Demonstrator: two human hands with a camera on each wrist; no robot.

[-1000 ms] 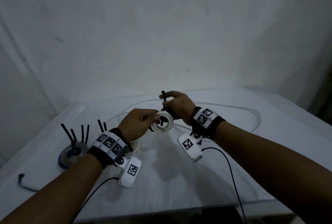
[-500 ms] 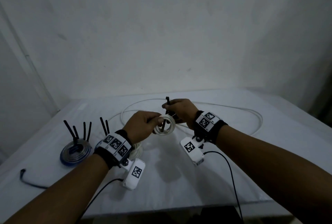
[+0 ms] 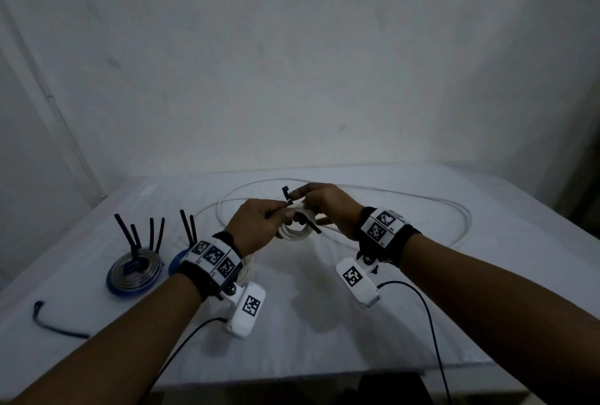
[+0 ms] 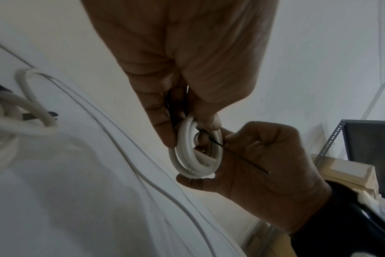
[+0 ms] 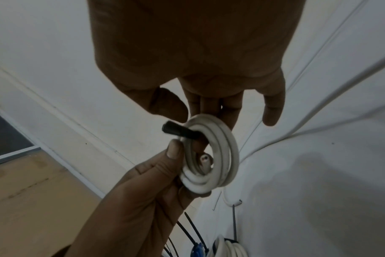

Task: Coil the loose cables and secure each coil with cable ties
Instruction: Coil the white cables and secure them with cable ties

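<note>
I hold a small white cable coil (image 3: 297, 231) above the table between both hands. A black cable tie (image 3: 286, 193) passes through it, its head sticking up and its thin tail (image 4: 237, 156) lying across my right palm. My left hand (image 3: 259, 223) pinches the top of the coil (image 4: 196, 156) between thumb and fingers, the thumb (image 5: 174, 149) pressing beside the tie head (image 5: 171, 130). My right hand (image 3: 328, 206) curls round the coil's other side, one fingertip in its centre, thumb under it. The coil (image 5: 213, 156) has about three turns.
Two blue-grey coils (image 3: 134, 271) (image 3: 177, 263) with upright black ties sit at the left. Another white coil (image 3: 250, 270) lies under my left wrist. A long loose white cable (image 3: 454, 210) loops over the white table (image 3: 324, 323). A dark cable end (image 3: 48, 323) lies front left.
The tie stood upright in my right hand; now it leans, with its tail poking out through the coil. My left hand has shifted up onto the coil's top.
</note>
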